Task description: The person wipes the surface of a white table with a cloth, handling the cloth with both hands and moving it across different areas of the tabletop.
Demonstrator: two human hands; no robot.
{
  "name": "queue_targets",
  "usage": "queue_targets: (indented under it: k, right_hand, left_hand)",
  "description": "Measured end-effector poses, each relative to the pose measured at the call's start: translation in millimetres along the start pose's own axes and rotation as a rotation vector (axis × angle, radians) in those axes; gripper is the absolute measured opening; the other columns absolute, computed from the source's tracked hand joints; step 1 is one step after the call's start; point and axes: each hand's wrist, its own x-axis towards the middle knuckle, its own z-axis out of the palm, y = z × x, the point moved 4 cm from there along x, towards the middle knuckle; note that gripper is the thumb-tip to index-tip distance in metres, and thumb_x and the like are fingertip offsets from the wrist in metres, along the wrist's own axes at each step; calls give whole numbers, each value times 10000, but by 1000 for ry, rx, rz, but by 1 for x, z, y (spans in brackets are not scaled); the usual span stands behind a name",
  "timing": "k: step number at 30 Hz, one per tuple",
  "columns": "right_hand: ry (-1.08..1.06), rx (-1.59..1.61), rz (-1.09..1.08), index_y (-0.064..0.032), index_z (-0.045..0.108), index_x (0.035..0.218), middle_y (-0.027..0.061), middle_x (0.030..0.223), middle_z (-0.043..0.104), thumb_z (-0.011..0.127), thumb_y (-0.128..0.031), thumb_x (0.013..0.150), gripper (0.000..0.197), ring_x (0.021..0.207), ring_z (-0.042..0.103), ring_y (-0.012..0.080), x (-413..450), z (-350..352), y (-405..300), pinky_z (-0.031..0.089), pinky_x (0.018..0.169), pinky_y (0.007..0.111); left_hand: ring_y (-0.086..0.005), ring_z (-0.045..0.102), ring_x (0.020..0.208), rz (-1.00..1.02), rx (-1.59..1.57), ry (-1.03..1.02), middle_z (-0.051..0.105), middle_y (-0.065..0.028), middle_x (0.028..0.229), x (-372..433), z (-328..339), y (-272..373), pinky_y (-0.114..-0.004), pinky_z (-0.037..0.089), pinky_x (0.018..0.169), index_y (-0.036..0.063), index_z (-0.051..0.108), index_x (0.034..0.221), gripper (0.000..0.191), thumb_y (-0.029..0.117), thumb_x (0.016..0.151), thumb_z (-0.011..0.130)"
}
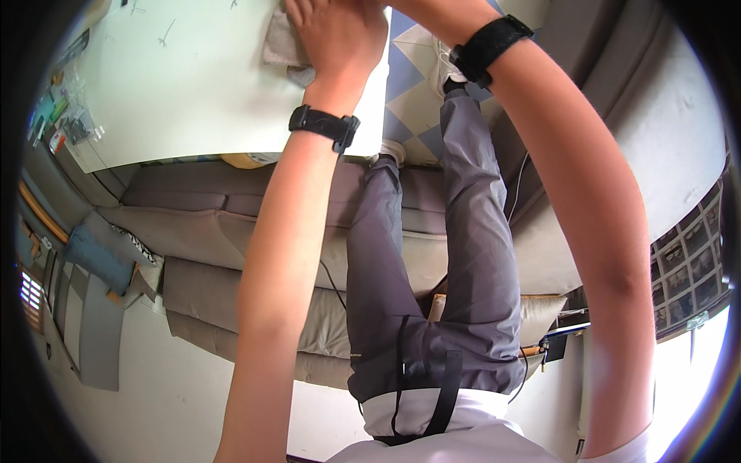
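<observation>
My left hand (346, 37) lies palm down over a grey cloth (283, 43) on the white tabletop (191, 98), near the table's right edge. The cloth shows beside the fingers and below the palm, with its folded edge near the wrist. The top of the picture cuts off some of the fingertips, so whether they grip the cloth is hidden. My right hand (399, 2) reaches in from the right beside the left one and is almost wholly cut off by the top edge. A black strap (324, 127) circles my left wrist, and another black strap (491, 49) is on my right.
Thin dark marks (166, 33) show on the tabletop. Small items and clear plastic packaging (78, 124) crowd its left end. A grey sofa (173, 223) runs along the table, with a blue cushion (101, 252). A white cable (519, 185) hangs on the right. Blue-and-cream tiles (408, 110) cover the floor.
</observation>
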Motion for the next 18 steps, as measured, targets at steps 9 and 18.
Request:
queue_targets:
  k: [9,18]
  right_hand:
    - [166,43,376,61,241,1475,440,1425,276,471,-59,904,627,1327,298,566,-83,-59,14,274,1130,517]
    - [23,75,549,73,159,1500,452,1438,206,467,-7,882,696,1315,274,592,-214,-86,-30,257,1127,539]
  left_hand:
    - [-372,210,1456,120,-79,-63,250,-240,1559,-54,-1,77,-476,146,1193,-20,229,1514,706,311,947,492]
    - [-337,224,1459,342,-47,-286,293,-238,1531,-173,-21,82,-467,150,1198,-11,337,1444,612,209,905,528]
